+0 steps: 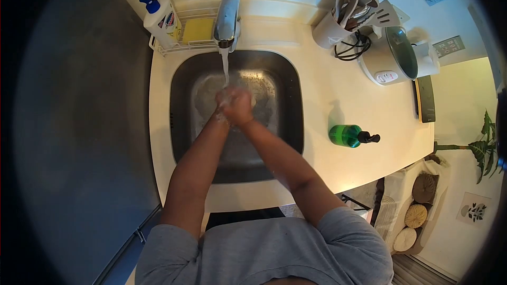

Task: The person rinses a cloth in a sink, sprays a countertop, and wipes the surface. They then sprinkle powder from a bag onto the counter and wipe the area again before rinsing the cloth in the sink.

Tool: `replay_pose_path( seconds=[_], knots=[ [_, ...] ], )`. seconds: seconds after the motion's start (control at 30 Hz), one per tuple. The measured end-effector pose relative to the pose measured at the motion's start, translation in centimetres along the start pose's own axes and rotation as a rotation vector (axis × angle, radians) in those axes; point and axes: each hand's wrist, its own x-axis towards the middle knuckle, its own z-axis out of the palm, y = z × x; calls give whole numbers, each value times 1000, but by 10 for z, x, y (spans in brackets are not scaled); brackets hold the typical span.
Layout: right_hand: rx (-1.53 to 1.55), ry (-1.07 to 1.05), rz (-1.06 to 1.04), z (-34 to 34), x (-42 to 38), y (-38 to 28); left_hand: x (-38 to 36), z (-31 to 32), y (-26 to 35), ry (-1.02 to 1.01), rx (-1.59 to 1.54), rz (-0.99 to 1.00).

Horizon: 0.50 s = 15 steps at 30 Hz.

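My left hand and my right hand are pressed together over the metal sink. A stream of water falls onto them from the chrome faucet. Motion blurs both hands, so their fingers cannot be made out. My right hand lies partly over the left and hides some of it. White suds or splashes show about my left wrist. Whether anything lies between the palms is hidden.
A green pump bottle stands on the counter to the right. A white bottle and a yellow sponge sit in a wire rack at the back left. Behind right are a utensil holder and a rice cooker.
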Motion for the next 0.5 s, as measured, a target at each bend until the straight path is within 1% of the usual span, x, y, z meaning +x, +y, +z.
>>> replay_pose_path(
  seconds=[0.03,0.07,0.1,0.13,0.17,0.2,0.23,0.27,0.3,0.33,0.37,0.4,0.43,0.47,0.5],
  knots=[
    [0,5,-2,-6,9,9,-1,9,2,99,41,-10],
    [-109,58,102,-15,19,21,-1,13,3,202,81,-19],
    [-218,107,208,-19,23,26,7,-4,-2,205,80,-18],
    [-217,106,207,-14,19,20,24,-36,-11,157,212,-60],
    [-173,124,98,-4,8,9,33,-55,-15,107,344,-103],
    [-131,143,-9,2,0,4,29,-57,-15,104,342,-105],
    [-134,142,-8,4,-4,1,21,-60,-18,-28,103,-7],
    [-135,62,-133,6,-8,3,15,-59,-20,-158,-135,91],
    [-134,-16,-256,7,-11,5,9,-49,-19,-157,-136,89],
    [-133,-17,-254,3,-7,10,4,-38,-18,80,62,-10],
    [-308,-113,-4,-7,5,20,-1,-22,-10,313,261,-106],
    [-481,-207,248,-16,16,26,-7,-5,5,311,262,-102],
    [-480,-204,247,-24,22,27,-15,13,24,314,349,-98],
    [-125,-210,342,-30,25,27,-19,22,34,320,434,-95],
    [232,-217,425,-32,30,26,-13,18,38,323,433,-91]
  ],
)
